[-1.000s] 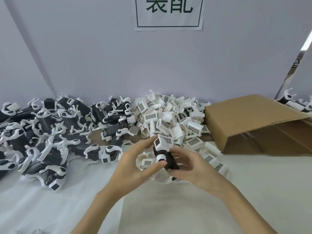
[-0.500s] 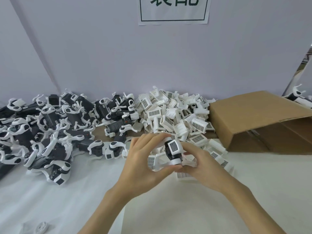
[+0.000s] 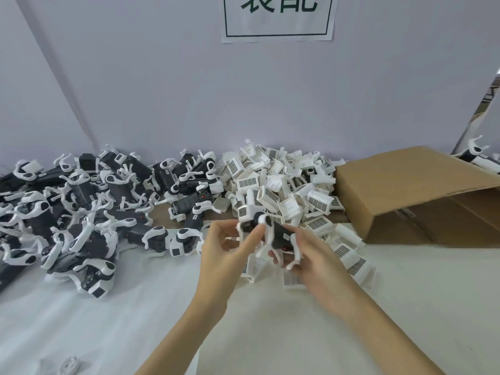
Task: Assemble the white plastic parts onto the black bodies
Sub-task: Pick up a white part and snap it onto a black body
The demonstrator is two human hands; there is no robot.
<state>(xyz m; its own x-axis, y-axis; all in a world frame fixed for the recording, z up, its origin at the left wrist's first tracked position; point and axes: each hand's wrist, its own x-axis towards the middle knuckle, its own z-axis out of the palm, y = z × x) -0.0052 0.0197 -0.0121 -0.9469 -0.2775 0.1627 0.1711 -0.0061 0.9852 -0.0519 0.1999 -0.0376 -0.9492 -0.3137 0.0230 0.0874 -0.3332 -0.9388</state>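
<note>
Above the table's middle I hold a black body with white legs and a white plastic part at its upper left end. My right hand grips the body from the right and below. My left hand pinches its left end, thumb up beside the white part. A heap of loose white plastic parts lies just behind my hands. A pile of black bodies with white legs spreads over the left of the table.
An open cardboard box lies on its side at the right. More black and white pieces show beyond it. The wall with a paper sign stands close behind. A small white piece lies at the near left edge.
The body has been turned in my hands from upright to lying across, its legs now pointing down. My left fingers have opened from around the white part to a pinch at its end.
</note>
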